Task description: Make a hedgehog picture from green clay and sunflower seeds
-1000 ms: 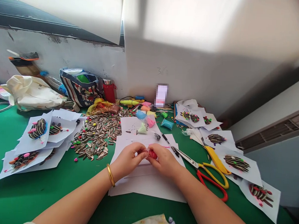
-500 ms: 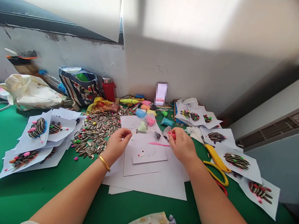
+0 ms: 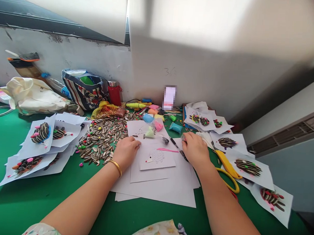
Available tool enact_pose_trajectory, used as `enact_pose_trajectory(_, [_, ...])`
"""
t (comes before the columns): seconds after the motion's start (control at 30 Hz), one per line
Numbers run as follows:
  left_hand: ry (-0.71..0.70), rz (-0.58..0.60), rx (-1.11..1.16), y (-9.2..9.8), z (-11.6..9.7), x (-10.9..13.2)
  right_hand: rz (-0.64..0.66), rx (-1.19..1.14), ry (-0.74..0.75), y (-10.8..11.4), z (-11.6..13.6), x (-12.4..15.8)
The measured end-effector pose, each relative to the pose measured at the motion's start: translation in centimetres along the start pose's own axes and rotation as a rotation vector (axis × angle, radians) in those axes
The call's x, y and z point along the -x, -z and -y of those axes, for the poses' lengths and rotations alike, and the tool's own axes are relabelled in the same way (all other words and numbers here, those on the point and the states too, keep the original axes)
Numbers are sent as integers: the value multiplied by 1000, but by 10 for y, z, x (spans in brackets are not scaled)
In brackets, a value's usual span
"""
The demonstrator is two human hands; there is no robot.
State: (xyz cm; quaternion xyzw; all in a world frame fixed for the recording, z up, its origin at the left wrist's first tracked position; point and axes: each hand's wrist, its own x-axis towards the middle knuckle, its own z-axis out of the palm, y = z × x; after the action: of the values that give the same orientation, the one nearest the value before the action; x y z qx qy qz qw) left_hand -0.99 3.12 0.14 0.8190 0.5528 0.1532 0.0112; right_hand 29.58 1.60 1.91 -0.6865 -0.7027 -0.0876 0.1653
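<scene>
A small paper with a line drawing of a hedgehog lies on larger white sheets between my hands. My left hand, wearing a gold bangle, rests by the sheets' left edge with its fingers curled together. Whatever is under those fingertips is hidden. My right hand is closed at the right of the sheets, a bit of clear packet showing at its fingertips. Near it lie a black pen, a pink plastic tool and a dark clay packet.
Sunflower seeds are heaped at the left. Seed-decorated papers lie left, with more papers at right beside yellow-handled scissors. Behind are clay packets, a red bottle, bags and a phone.
Both hands have lowered toward the table, the left moving slightly right. My right hand has turned palm down, hiding the red clay seen in its packet before. The black pen shows more fully.
</scene>
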Motion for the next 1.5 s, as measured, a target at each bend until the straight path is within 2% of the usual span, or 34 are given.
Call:
enact_pose_trajectory(0.1, [5,-8,3,1,0,-2,-11,-136,107,0,14,5])
enact_pose_trajectory(0.23, [53,-34,35,3,-1,-2,142,-368,252,-1,39,16])
enact_pose_trajectory(0.4, [64,-137,191,2,1,-2,276,-373,333,-2,58,25])
enact_pose_trajectory(0.57, [42,-136,320,6,-3,0,328,-337,346,-1,60,25])
enact_pose_trajectory(0.7, [67,-119,342,10,-9,1,334,-329,357,1,61,25])
enact_pose_trajectory(0.87, [31,-115,377,10,-11,4,347,-316,360,3,62,25])
enact_pose_trajectory(1.2, [46,-236,576,2,-15,4,378,-300,326,5,60,24])
enact_pose_trajectory(1.5, [13,-177,554,10,-19,7,367,-295,336,7,61,23])
